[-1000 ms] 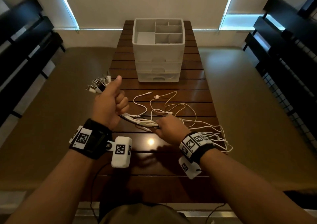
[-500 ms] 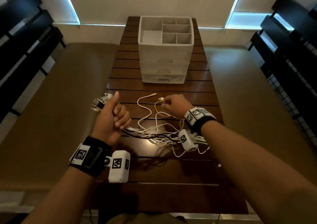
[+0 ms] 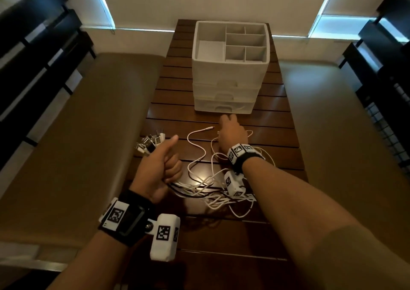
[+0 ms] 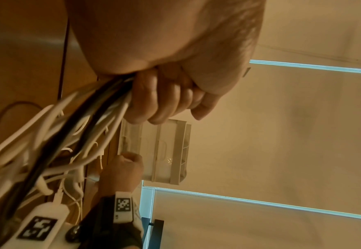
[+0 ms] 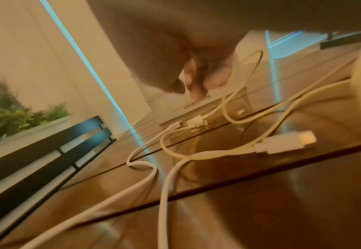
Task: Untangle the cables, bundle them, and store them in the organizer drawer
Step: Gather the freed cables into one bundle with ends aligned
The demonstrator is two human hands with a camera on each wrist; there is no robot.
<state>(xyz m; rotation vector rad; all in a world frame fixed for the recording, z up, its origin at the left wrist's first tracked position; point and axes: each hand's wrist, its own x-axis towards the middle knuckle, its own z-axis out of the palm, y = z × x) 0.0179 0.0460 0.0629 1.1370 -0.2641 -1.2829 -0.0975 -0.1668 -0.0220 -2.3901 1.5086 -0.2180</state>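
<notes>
My left hand grips a bundle of white and black cables in a fist with the thumb up. Their connectors stick out past the fist to the upper left. The loose ends trail into a tangle on the wooden table. My right hand reaches over loose white cables, just in front of the bottom drawer of the white organizer. Its fingers look curled and blurred; I cannot tell whether they hold anything. All three drawers are shut.
The organizer's top tray has several empty compartments. Tan cushioned benches flank the narrow table. Dark slatted furniture stands at both sides of the room. A white USB plug lies near my right wrist.
My right hand has left the tangle and moved forward across the table, close to the organizer's bottom drawer. My left hand has kept its grip on the bundle.
</notes>
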